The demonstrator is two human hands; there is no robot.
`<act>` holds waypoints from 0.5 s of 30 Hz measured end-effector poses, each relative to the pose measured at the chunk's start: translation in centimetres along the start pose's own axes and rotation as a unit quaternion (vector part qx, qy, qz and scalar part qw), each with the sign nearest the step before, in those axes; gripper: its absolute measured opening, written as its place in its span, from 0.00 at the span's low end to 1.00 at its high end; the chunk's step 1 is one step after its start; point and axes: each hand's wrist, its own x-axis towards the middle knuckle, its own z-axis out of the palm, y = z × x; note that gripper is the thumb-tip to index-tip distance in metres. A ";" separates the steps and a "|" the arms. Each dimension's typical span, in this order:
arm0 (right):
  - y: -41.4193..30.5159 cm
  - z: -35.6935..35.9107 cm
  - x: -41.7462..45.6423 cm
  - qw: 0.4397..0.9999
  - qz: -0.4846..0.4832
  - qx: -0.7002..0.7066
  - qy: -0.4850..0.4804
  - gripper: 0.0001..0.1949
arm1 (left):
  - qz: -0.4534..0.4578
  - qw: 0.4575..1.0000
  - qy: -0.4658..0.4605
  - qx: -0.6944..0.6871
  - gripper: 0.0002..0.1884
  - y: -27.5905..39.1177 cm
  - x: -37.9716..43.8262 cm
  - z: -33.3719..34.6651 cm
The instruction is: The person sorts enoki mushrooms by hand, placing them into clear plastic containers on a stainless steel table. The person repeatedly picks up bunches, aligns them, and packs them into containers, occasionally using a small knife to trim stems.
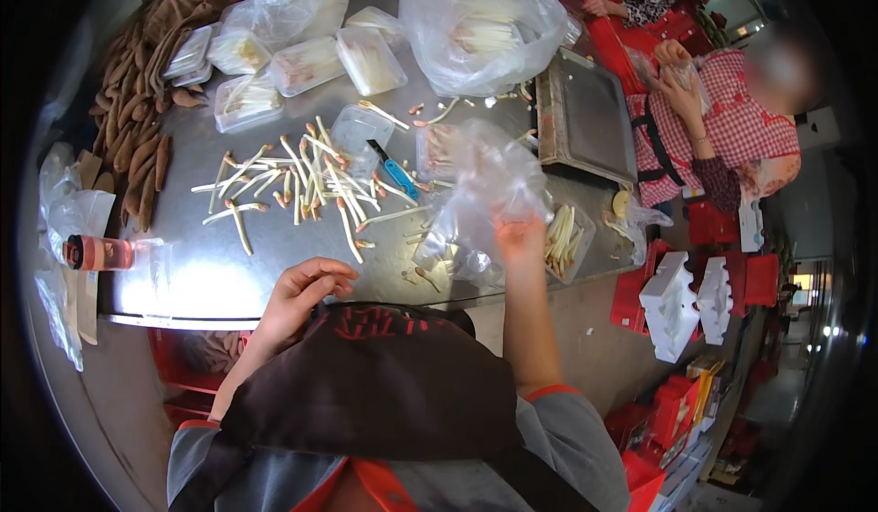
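Note:
My right hand (519, 232) is partly behind a crumpled clear plastic bag (490, 169) above the table; its fingers are blurred, and the grip is hard to make out. My left hand (312, 292) hovers at the table's near edge with bent fingers and holds nothing. Before it lies a loose heap of pale stalks with reddish-brown tips (312, 176). A blue-handled utility knife (399, 177) rests right of the heap, beside an empty clear plastic tray (363, 131). Another tray of stalks (439, 152) sits behind the bag, and one more tray (571, 244) lies right of my right hand.
Wrapped trays (305, 66) and a large bag of stalks (480, 38) stand at the back. Brown roots (137, 128) pile up on the left, near a red bottle (103, 253). A metal scale-like platform (590, 114) is at right, near a person in a checked apron (734, 110).

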 end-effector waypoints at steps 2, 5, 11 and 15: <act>-0.5 1.8 2.0 0.996 -0.012 0.077 0.031 0.20 | 0.005 1.000 0.004 -0.005 0.11 -0.4 0.1 -0.3; -0.9 2.5 5.3 0.995 -0.035 0.091 0.032 0.20 | 0.000 1.000 0.010 -0.003 0.11 -0.7 0.0 -0.8; 0.0 4.4 6.4 0.997 0.031 -0.071 0.012 0.20 | 0.015 0.997 0.068 -0.035 0.11 -1.2 -1.3 -2.5; 3.0 6.9 4.3 0.917 -0.022 -0.372 -0.140 0.15 | 0.007 0.992 0.113 -0.064 0.11 -2.2 -2.0 -3.5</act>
